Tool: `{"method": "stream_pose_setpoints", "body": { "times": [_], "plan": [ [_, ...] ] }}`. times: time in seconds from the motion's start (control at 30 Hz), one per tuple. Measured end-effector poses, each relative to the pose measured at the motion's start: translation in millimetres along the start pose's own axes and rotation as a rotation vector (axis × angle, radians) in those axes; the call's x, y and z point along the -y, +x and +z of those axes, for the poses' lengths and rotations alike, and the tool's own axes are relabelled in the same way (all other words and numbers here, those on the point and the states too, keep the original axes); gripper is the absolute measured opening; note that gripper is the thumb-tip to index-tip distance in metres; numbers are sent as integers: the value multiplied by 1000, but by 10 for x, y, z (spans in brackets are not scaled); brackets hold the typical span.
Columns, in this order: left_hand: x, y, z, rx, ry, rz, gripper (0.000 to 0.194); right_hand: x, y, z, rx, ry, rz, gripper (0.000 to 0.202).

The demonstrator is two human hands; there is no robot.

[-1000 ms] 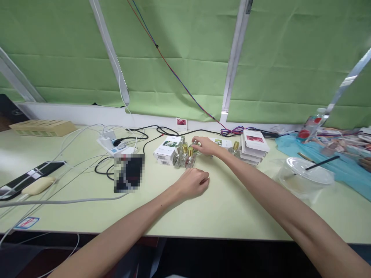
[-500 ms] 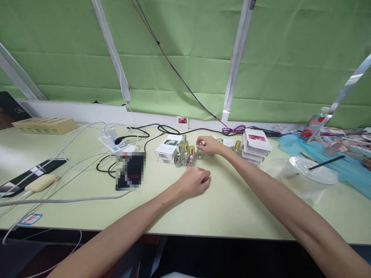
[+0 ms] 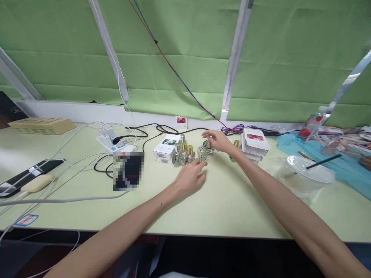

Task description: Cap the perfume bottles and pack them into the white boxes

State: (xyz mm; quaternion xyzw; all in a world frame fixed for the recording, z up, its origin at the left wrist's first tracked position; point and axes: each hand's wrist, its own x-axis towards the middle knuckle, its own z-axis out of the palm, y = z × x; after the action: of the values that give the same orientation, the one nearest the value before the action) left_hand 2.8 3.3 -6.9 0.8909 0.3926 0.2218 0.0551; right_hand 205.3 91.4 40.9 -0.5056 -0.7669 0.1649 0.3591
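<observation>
Several small glass bottles with gold caps, like perfume bottles (image 3: 183, 154), stand together beside a white box (image 3: 167, 148). Just right of this group is a round clear glass bottle (image 3: 202, 153). Reaching up to its base is my left hand (image 3: 191, 175), fingers apart; whether the fingertips touch the glass I cannot tell. My right hand (image 3: 218, 140) hovers behind it, thumb and fingers spread, over another glass bottle (image 3: 207, 145) that seems to lie tilted. One more gold-capped bottle (image 3: 236, 144) is partly hidden by my right wrist.
White boxes (image 3: 255, 139) are stacked on the right. A clear lidded cup (image 3: 308, 172) with a black straw stands nearer me, beside blue plastic (image 3: 292, 144). At left are a power strip (image 3: 114, 146), cables, a blurred dark object (image 3: 129, 172) and a phone (image 3: 31, 173).
My right fingers have opened away from the bottle they were at and shifted slightly right. My left hand has moved forward, its curled fingers now spread toward the round bottle.
</observation>
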Motion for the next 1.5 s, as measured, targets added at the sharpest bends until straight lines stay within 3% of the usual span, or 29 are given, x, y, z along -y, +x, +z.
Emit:
{"method": "stream_pose_setpoints", "body": {
  "times": [0.2, 0.4, 0.57, 0.73, 0.83, 1.07, 1.5],
  "plan": [
    [8, -17, 3, 77, 40, 10, 42, -145, 92, -27, -47, -316, 45, 39],
    [27, 2, -7, 140, 68, 11, 52, -182, 88, -22, -18, -266, 87, 39],
    [28, 23, 31, 128, 94, -4, 52, -166, 75, -53, 5, -229, 116, 39],
    [41, 52, 89, 94, 87, -11, 53, -32, -30, 11, -154, -390, 85, 36],
    [56, 72, 111, 89, 64, -23, 54, 117, -158, 79, -209, -501, 183, 32],
    [93, 107, 149, 100, 55, -29, 56, 277, -425, 202, 102, -653, 393, 24],
    [76, 119, 119, 93, 0, -51, 43, 48, -535, 397, 138, -661, 360, 23]
  ]
}}
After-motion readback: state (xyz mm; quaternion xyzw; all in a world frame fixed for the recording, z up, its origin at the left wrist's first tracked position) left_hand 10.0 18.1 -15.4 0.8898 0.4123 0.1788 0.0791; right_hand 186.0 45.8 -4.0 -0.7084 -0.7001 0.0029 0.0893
